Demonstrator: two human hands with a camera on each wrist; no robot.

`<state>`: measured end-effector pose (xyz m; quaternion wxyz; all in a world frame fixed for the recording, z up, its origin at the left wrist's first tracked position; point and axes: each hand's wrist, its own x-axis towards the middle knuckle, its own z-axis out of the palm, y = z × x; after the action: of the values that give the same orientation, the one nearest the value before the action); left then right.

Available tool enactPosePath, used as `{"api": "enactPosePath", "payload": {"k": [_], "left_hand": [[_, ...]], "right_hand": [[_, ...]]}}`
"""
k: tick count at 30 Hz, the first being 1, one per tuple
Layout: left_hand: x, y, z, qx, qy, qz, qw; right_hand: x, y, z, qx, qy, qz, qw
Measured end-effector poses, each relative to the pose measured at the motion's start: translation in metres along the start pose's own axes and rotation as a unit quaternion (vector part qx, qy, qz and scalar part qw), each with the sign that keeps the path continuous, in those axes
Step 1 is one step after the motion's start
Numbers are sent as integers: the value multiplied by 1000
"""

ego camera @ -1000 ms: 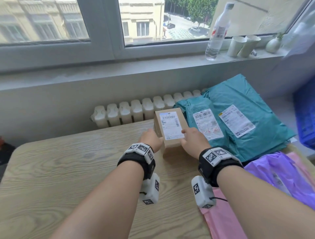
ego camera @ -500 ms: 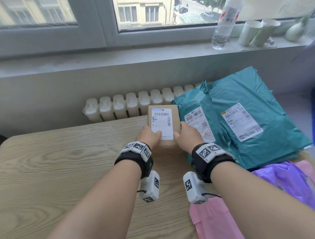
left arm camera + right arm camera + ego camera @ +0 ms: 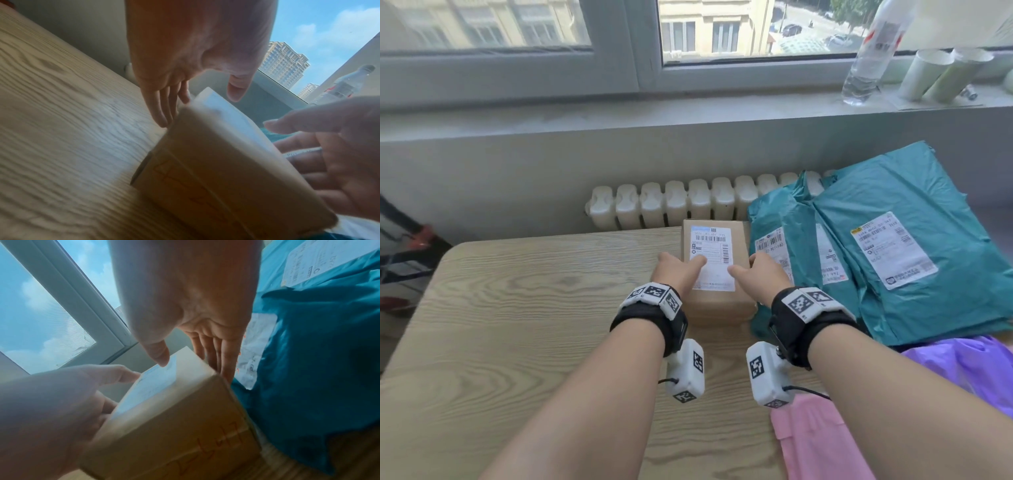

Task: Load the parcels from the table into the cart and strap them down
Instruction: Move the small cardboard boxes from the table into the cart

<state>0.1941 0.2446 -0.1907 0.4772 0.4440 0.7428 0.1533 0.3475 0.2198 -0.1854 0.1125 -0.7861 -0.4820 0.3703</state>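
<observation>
A small cardboard box (image 3: 717, 305) with a white label lies at the far edge of the wooden table (image 3: 517, 325). My left hand (image 3: 676, 270) holds its left side and my right hand (image 3: 760, 277) its right side. Both thumbs lie on the label. In the left wrist view the left hand (image 3: 185, 56) has straight fingers down the side of the box (image 3: 216, 178), whose near bottom corner shows a dark gap above the table. In the right wrist view the right hand (image 3: 195, 296) has its thumb on the label of the box (image 3: 174, 426) and fingers along the side.
Two teal mailer bags (image 3: 911, 274) lie right of the box, touching it. A purple bag (image 3: 962, 370) and a pink bag (image 3: 818, 445) lie nearer me on the right. A radiator (image 3: 671, 205) stands behind the table. A bottle (image 3: 869, 58) and paper cups (image 3: 941, 75) stand on the sill.
The box has turned square to me. Both hands have slid from its near end up along its sides, and the thumbs now lie on the label.
</observation>
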Motion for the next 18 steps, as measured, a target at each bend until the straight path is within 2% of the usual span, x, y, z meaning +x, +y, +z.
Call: {"api": "enactPosePath", "payload": {"k": [10, 18], "left_hand": [[-29, -27, -45, -170, -25, -23, 985], [-56, -48, -89, -250, 27, 2, 968]], "right_hand": [[-27, -22, 9, 118, 0, -14, 993], [-58, -58, 17, 198, -3, -41, 979]]}}
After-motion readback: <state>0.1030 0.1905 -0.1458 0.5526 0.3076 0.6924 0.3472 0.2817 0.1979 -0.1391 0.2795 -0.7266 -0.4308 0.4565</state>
